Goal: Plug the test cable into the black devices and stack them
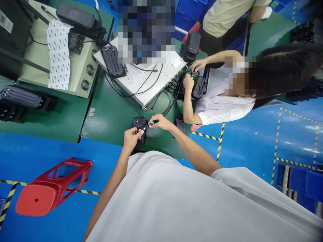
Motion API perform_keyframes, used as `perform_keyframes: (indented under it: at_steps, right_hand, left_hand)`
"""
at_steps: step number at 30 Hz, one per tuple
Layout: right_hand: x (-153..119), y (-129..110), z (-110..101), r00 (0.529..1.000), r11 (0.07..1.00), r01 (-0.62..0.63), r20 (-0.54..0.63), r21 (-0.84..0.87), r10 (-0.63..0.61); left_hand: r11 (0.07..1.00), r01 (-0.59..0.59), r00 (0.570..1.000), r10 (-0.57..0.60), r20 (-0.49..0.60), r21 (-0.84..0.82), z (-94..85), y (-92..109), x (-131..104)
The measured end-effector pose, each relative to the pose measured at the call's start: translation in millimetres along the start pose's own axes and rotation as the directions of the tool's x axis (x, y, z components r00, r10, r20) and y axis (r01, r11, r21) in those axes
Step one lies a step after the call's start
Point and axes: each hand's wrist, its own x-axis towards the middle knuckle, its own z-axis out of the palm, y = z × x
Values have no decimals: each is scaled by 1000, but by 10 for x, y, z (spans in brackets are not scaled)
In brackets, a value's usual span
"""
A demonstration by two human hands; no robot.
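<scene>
Over the near edge of the green table, my left hand (131, 137) pinches one end of a short dark cable connector (145, 128). My right hand (161, 121) is closed on a black cable plug (151, 124) that meets it end to end; whether the two are joined I cannot tell. Directly behind my fingers lies a black ribbed device (139, 123), partly covered by my left hand. Black cables (172, 104) run from the white box past my right hand.
A white metal box (141, 88) carries another ribbed device (112, 60) and loose cables. To the right a co-worker's hands (192, 75) handle a similar device (200, 86). One more device (180, 125) lies beside my right forearm. A red stool (54, 188) lies on the floor at left.
</scene>
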Motion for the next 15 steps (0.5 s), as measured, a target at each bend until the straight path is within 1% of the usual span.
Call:
perform_keyframes:
  at_steps: [3, 6, 15]
  right_hand:
    - [1, -6, 8, 999, 998, 35, -7, -50, -35]
    - [-1, -17, -6, 998, 997, 55, 14, -59, -54]
    - [-20, -66, -60, 999, 996, 36, 32, -79, -34]
  left_hand:
    - [1000, 10, 1000, -10, 8, 0, 2, 14, -10]
    - [1000, 11, 1000, -11, -1, -7, 5, 32, -23]
    - [999, -18, 1000, 17, 21, 36, 7, 43, -11]
